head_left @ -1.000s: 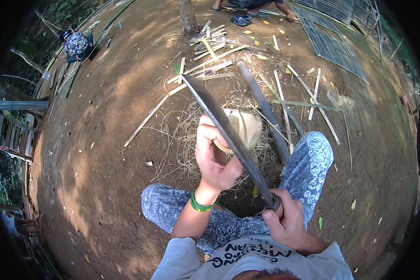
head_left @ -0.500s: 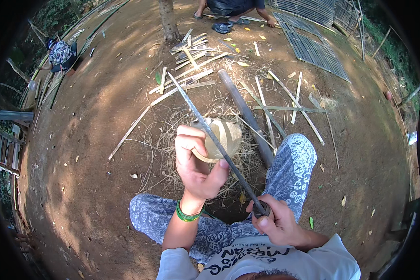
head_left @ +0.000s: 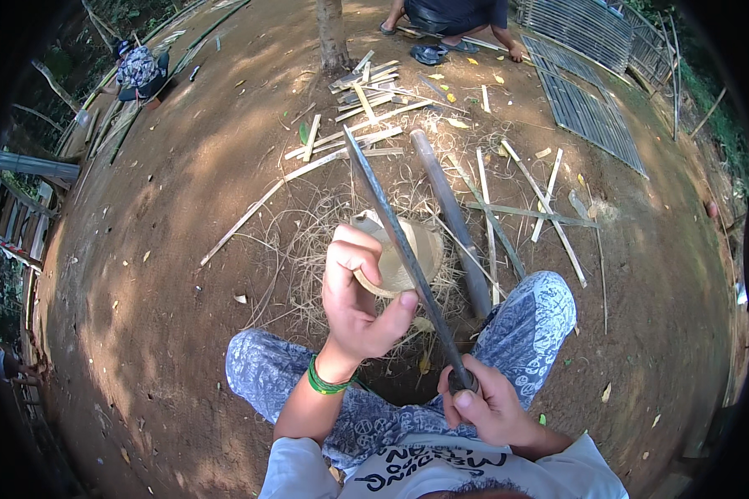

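Observation:
My left hand (head_left: 359, 309) is closed on a pale, hollow, bowl-like piece (head_left: 424, 248), perhaps bamboo or shell, its fingers curled over the near rim and its thumb stretched along the lower side. In my right hand (head_left: 495, 405) is the dark handle of a long machete (head_left: 397, 230). Its narrow grey blade slants up and away to the left, passing over the bowl-like piece close to my left thumb. Whether the edge touches the rim, I cannot tell. Both hands are above my crossed legs, and a green band circles my left wrist.
Thin shavings (head_left: 308, 266) litter the ground beyond my legs. A dark pole (head_left: 445, 195) lies near my right knee, among crossed strips (head_left: 549, 195). Split slats (head_left: 370, 100) are piled by a tree trunk (head_left: 331, 37). One person crouches by a slatted panel (head_left: 587, 108); another is far left.
My view has shifted, so the surroundings sit farther right and lower. The machete blade has rolled and shows a broader face. Both hands keep their grips.

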`<state>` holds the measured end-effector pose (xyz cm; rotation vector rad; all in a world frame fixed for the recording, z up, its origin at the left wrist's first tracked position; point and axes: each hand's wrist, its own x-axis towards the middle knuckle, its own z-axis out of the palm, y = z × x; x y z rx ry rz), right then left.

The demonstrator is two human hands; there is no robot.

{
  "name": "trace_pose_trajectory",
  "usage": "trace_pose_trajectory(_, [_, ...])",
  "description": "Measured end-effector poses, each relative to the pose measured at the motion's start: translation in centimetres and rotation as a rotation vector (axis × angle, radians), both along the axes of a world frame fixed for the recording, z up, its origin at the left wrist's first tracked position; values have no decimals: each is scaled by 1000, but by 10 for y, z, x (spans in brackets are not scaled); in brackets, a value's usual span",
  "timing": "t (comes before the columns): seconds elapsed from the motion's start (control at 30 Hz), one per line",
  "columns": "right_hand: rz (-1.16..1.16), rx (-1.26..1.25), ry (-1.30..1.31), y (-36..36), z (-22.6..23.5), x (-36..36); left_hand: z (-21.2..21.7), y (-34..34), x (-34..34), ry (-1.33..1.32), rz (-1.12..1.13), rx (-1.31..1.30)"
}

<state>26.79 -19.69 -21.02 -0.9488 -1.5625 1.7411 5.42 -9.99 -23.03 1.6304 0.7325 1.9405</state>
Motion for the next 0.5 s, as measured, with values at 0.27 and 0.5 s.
trace_pose_trajectory(0.27, [18,-162,127,15,-3,7,7,9,4,-36,-117,-38])
trace_pose_trajectory(0.5, [-12,-119,161,12,-6,5,3,13,12,41,-23,-45])
